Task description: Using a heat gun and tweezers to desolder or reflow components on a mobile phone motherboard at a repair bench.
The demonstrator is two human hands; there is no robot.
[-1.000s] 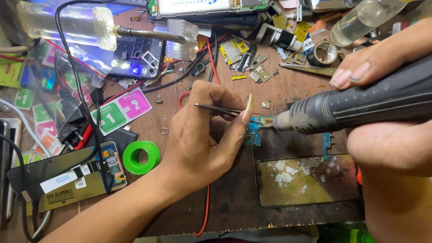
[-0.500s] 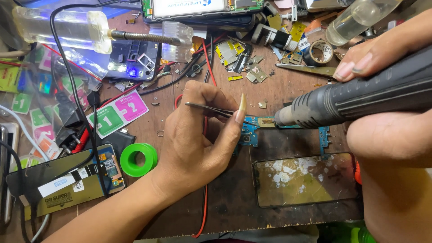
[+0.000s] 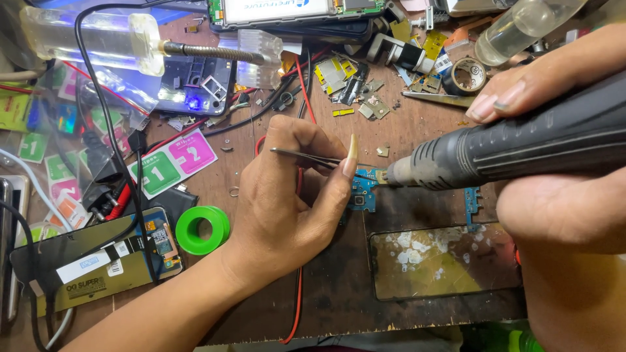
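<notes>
Above blue board (image 3: 362,195): slim, probably metal tweezers (image 3: 306,156).

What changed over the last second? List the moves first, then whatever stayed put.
Little changed. The left hand shifted slightly, keeping the tweezers at the small blue circuit board. The right hand kept the grey hot-air tool aimed with its nozzle at the same spot. Nothing was picked up or let go. The green tape roll, the numbered stickers and the cracked phone screen stayed where they were.

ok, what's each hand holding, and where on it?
Left hand: tweezers, pinched mid-shaft. Right hand: grey hot-air tool, gripped round its body.
</notes>
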